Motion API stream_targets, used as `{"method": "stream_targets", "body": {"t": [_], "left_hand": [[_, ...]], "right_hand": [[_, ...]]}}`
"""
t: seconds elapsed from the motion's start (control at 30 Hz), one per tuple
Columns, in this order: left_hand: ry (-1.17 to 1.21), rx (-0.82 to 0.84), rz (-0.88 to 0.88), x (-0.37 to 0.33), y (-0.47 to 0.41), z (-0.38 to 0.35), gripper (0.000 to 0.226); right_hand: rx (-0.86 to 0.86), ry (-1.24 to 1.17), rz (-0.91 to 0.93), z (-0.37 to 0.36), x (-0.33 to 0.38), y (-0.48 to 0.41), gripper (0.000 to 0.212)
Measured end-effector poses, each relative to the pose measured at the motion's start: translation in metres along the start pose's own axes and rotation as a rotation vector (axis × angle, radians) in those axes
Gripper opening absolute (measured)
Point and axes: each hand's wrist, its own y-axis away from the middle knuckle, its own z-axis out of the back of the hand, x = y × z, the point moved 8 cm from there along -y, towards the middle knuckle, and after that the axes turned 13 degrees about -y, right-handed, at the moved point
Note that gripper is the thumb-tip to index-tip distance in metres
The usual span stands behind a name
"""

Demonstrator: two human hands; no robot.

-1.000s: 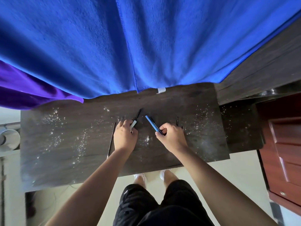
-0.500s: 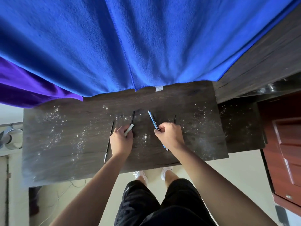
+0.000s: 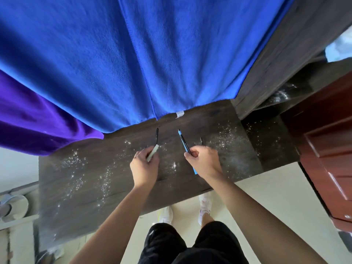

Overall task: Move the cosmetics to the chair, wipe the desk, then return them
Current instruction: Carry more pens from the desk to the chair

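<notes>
A dark wooden desk [image 3: 85, 180] dusted with white powder lies below me. My left hand [image 3: 144, 167] grips a white-handled cosmetic brush [image 3: 154, 147] whose black tip points away from me. My right hand [image 3: 204, 161] pinches a blue cosmetic pencil together with a black one [image 3: 183, 141]; the blue end sticks out under the hand. A short black stick [image 3: 201, 140] shows just beyond my right knuckles; I cannot tell whether it is held or lying on the desk.
A blue towel [image 3: 133, 63] hangs over the desk's far edge, with a purple cloth [image 3: 38, 121] to its left. A red-brown cabinet [image 3: 327, 149] stands on the right. My legs and white shoes are under the near edge. A round grey object [image 3: 13, 206] sits on the left.
Both hands have drawn slightly back and apart with their cosmetics. The thin black stick that lay left of my left hand is no longer in view.
</notes>
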Motion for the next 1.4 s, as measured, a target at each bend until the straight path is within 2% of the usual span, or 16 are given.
{"method": "stream_targets", "body": {"t": [0.17,0.37,0.5,0.67,0.83,1.17,1.3,1.4], "left_hand": [[0.048,0.084,-0.205,-0.047,0.013,0.007,0.021],[0.089,0.287,-0.495,-0.132,0.086,-0.039,0.022],[0.129,0.42,-0.731,-0.19,0.181,-0.07,0.023],[0.143,0.658,-0.92,-0.231,0.329,-0.107,0.026],[0.132,0.778,-1.123,-0.238,0.499,-0.135,0.02],[0.133,1.085,-1.166,-0.182,0.806,-0.229,0.022],[0.096,1.154,-1.184,-0.176,0.879,-0.254,0.023],[0.073,1.162,-1.193,-0.186,0.917,-0.287,0.023]], "right_hand": [[-0.258,-0.123,-0.073,0.043,-0.003,0.052,0.013],[-0.596,-0.211,-0.205,0.131,-0.048,0.164,0.011],[-0.866,-0.289,-0.284,0.197,-0.088,0.269,0.006],[-1.155,-0.358,-0.376,0.253,-0.142,0.413,0.008],[-1.34,-0.34,-0.479,0.283,-0.204,0.562,0.011],[-1.58,-0.384,-0.711,0.317,-0.368,0.851,0.017],[-1.61,-0.46,-0.763,0.337,-0.416,0.903,0.011],[-1.622,-0.453,-0.767,0.361,-0.45,0.918,0.016]]}}
